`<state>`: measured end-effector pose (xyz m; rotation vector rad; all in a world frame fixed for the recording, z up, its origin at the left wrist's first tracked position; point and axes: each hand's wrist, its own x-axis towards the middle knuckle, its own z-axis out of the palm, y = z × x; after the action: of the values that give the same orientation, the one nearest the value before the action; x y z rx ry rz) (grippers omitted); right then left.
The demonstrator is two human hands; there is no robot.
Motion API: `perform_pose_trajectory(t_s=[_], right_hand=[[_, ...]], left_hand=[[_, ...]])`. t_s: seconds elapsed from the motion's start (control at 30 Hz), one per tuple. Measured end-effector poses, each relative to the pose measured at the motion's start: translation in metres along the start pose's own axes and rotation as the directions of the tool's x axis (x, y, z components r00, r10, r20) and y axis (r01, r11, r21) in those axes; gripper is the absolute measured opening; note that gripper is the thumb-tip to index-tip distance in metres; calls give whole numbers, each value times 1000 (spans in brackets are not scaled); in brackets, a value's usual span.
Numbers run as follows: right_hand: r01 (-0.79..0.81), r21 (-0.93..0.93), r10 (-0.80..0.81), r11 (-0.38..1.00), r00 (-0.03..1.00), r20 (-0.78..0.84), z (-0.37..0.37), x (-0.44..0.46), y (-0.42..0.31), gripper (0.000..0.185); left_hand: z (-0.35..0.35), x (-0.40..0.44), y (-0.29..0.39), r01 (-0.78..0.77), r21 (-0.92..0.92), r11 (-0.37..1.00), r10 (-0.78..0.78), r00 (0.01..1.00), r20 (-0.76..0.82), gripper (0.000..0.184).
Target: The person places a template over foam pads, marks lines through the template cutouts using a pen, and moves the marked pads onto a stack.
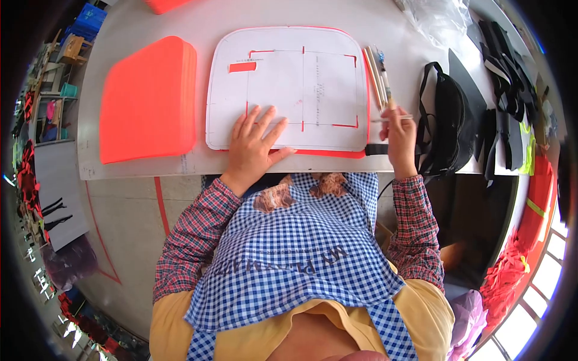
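My left hand [256,144] lies flat with fingers spread on a white template sheet [277,84]. The sheet has rounded corners, cut slots and printed lines, and covers a bright orange-red panel [328,153] whose edge shows at the bottom and right. Just right of the sheet, my right hand [400,141] is closed on a thin, pale pen-like stick [407,117], which points left toward the sheet's edge. Several slim pale sticks [373,78] and a pen with a blue end [384,72] lie on the table above that hand.
To the left is a stack of orange-red panels [150,102]. At the right are a black pouch with a strap [448,120], dark strips [503,72] and yellow-green pieces [528,150]. Clear plastic [436,21] lies at the back of the grey table [208,165].
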<state>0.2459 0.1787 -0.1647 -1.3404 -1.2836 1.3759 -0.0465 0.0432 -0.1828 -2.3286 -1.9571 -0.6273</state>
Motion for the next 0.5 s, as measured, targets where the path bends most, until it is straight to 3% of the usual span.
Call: perform_pose_trajectory(t_s=[0.1,0.23,0.33,0.5], right_hand=[[-42,85,37,995,998,58,15,-12,0,27],[132,-207,-123,969,991,57,18,-19,8,27],[195,-325,-177,926,981,85,24,-22,-1,26],[246,-382,-224,891,969,103,25,-21,2,22]], left_hand=[[1,-1,-2,2,8,1000,-3,1000,6,58],[2,-1,-2,-2,8,1000,2,1000,1,57],[2,-1,-3,-4,11,1000,4,1000,2,57],[2,-1,-3,-3,8,1000,3,1000,3,57]])
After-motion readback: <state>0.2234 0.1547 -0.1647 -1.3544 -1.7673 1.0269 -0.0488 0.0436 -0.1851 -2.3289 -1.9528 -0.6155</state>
